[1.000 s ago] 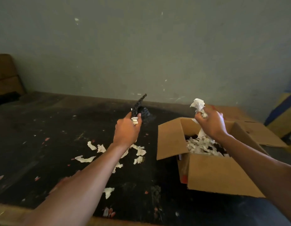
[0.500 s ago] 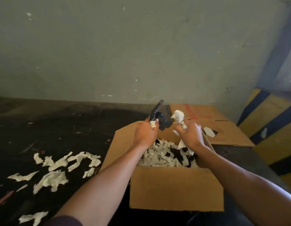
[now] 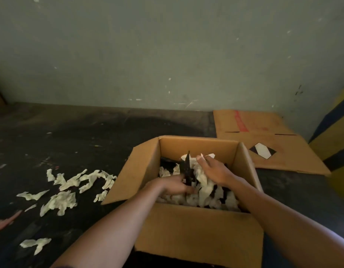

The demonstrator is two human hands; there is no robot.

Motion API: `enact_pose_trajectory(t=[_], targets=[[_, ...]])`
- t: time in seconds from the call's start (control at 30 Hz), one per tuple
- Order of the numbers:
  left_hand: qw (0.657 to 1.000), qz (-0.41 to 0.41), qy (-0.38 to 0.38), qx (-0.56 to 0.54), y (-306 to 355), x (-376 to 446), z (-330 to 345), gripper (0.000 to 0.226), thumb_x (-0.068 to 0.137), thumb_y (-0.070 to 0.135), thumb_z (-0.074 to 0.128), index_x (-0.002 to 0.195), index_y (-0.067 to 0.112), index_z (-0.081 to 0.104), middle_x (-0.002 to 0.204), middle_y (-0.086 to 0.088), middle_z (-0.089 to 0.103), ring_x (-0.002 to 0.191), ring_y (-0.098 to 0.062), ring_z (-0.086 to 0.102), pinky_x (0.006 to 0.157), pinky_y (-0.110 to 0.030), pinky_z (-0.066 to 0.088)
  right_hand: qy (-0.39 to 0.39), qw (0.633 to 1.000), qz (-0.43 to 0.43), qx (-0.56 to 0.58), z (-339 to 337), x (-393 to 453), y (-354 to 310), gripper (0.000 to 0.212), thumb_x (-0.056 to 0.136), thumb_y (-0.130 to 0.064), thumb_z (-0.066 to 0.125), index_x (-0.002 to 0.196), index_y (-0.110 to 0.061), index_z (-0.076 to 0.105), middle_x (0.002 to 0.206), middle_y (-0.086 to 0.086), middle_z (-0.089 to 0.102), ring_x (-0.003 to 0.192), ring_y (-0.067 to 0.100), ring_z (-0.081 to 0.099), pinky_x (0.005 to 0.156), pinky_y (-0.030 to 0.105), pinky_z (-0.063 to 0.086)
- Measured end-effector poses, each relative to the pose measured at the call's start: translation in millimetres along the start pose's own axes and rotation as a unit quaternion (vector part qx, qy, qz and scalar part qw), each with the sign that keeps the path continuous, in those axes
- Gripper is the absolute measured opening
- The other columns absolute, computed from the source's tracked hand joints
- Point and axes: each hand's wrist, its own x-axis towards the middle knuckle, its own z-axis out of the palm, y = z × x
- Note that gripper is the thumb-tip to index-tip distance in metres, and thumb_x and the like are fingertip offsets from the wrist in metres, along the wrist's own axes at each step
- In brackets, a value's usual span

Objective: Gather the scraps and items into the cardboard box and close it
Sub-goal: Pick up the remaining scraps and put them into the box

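Observation:
The open cardboard box (image 3: 196, 231) stands in front of me on a dark table, its left flap (image 3: 132, 171) folded outward. It holds a heap of white scraps (image 3: 205, 192) mixed with black ones. Both my hands are down inside it. My left hand (image 3: 173, 185) grips the base of a black scrap (image 3: 187, 167) that stands upright. My right hand (image 3: 215, 171) lies palm down on the heap with its fingers spread, a white scrap (image 3: 205, 156) at its fingertips. Several loose white scraps (image 3: 65, 200) lie on the table left of the box, and another (image 3: 36, 244) lies nearer me.
A flattened cardboard sheet (image 3: 263, 132) with red tape lies behind the box on the right. A yellow and blue striped block (image 3: 339, 136) stands at the far right. A reddish scrap (image 3: 5, 221) lies at the left edge. A grey wall (image 3: 167, 55) closes the back.
Both hands came from above the box rim down into it. My right hand has spread open over the white scraps. The view has swung to centre on the box.

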Motion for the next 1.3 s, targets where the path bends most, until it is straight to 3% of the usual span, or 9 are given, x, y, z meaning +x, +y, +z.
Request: enact_pose_trajectory(t=[0.1,0.17,0.23,0.33,0.53,0.93,1.13,1.2,1.3], targets=[[0.996,-0.035,0.062,0.048,-8.7,10.4,-11.2,0.060,0.094,0.039,0.056,0.148,0.020,0.038,0.148,-0.006,0.045,0.131,-0.027,0.047,0.105,-0.036,0.039,0.018,0.998,-0.014,-0.058,-6.7,4.1,3.6,0.075,0.095,-0.068,0.021,0.144,-0.015,0.041,0.145,0.012,0.046,0.133,0.027,0.041,0.107,0.043,0.035],[0.989,-0.071,0.102,0.076,-13.0,17.1,-18.4,0.078,0.094,0.043,0.053,0.157,0.020,0.013,0.162,-0.009,0.019,0.141,-0.034,0.033,0.111,-0.043,0.034,0.038,0.996,-0.018,-0.079,-3.4,2.9,8.0,0.068,0.096,-0.065,0.021,0.147,-0.021,0.033,0.147,0.014,0.039,0.136,0.029,0.036,0.109,0.045,0.032],[0.988,-0.067,0.088,0.107,-15.1,22.1,-19.5,0.088,0.096,0.044,0.050,0.155,0.029,-0.014,0.164,-0.002,-0.013,0.150,-0.035,0.006,0.119,-0.049,0.019,0.007,0.989,-0.028,-0.146,5.9,1.0,13.2,0.070,0.094,-0.067,0.016,0.154,-0.030,0.013,0.160,0.013,0.017,0.146,0.034,0.016,0.116,0.052,0.021],[0.973,-0.016,0.016,0.231,-19.5,33.5,-9.1,0.083,0.099,0.048,0.043,0.151,0.037,-0.021,0.160,0.007,-0.028,0.149,-0.031,-0.018,0.120,-0.056,0.004,-0.090,0.948,-0.017,-0.304,28.0,2.0,23.0,0.067,0.097,-0.063,0.015,0.153,-0.037,-0.011,0.162,0.001,-0.022,0.149,0.030,-0.015,0.117,0.060,0.007],[0.947,-0.043,-0.066,0.311,-38.5,65.5,7.1,0.078,0.099,0.056,0.034,0.153,0.034,-0.018,0.161,0.008,-0.025,0.149,-0.027,-0.018,0.119,-0.058,0.001,-0.184,0.895,0.032,-0.405,52.5,15.7,37.7,0.069,0.101,-0.054,0.013,0.152,-0.024,-0.021,0.158,0.004,-0.032,0.146,0.030,-0.025,0.119,0.053,-0.003],[0.926,-0.060,-0.068,0.365,-35.2,78.7,15.7,0.079,0.097,0.061,0.034,0.157,0.028,-0.006,0.165,0.004,-0.011,0.150,-0.034,-0.014,0.115,-0.065,-0.003,-0.217,0.893,0.058,-0.390,56.2,19.5,40.5,0.074,0.100,-0.058,0.012,0.151,-0.020,-0.024,0.158,0.004,-0.033,0.145,0.029,-0.027,0.118,0.054,-0.007],[0.927,-0.023,-0.003,0.375,-6.7,65.3,-16.6,0.065,0.090,0.063,0.043,0.138,0.019,0.049,0.139,-0.007,0.054,0.121,-0.029,0.053,0.097,-0.043,0.045,-0.139,0.930,0.032,-0.340,25.3,21.8,32.6,0.077,0.092,-0.071,0.023,0.153,-0.040,-0.012,0.161,-0.003,-0.026,0.148,0.031,-0.020,0.113,0.066,0.001],[0.931,-0.009,0.050,0.362,-0.3,64.5,-18.8,0.082,0.086,0.067,0.049,0.148,0.016,0.033,0.149,-0.010,0.042,0.131,-0.032,0.044,0.102,-0.045,0.041,-0.106,0.926,0.027,-0.361,23.7,25.3,34.1,0.079,0.092,-0.071,0.023,0.152,-0.037,-0.016,0.160,-0.002,-0.029,0.148,0.028,-0.021,0.112,0.067,0.001],[0.936,-0.010,-0.001,0.352,0.5,74.2,-3.3,0.114,0.077,0.080,0.051,0.157,0.020,-0.004,0.166,-0.004,0.002,0.149,-0.034,0.010,0.117,-0.054,0.019,-0.112,0.909,0.040,-0.399,31.3,33.9,47.2,0.075,0.096,-0.064,0.015,0.153,-0.027,-0.018,0.160,0.001,-0.030,0.147,0.023,-0.023,0.114,0.063,-0.001]])
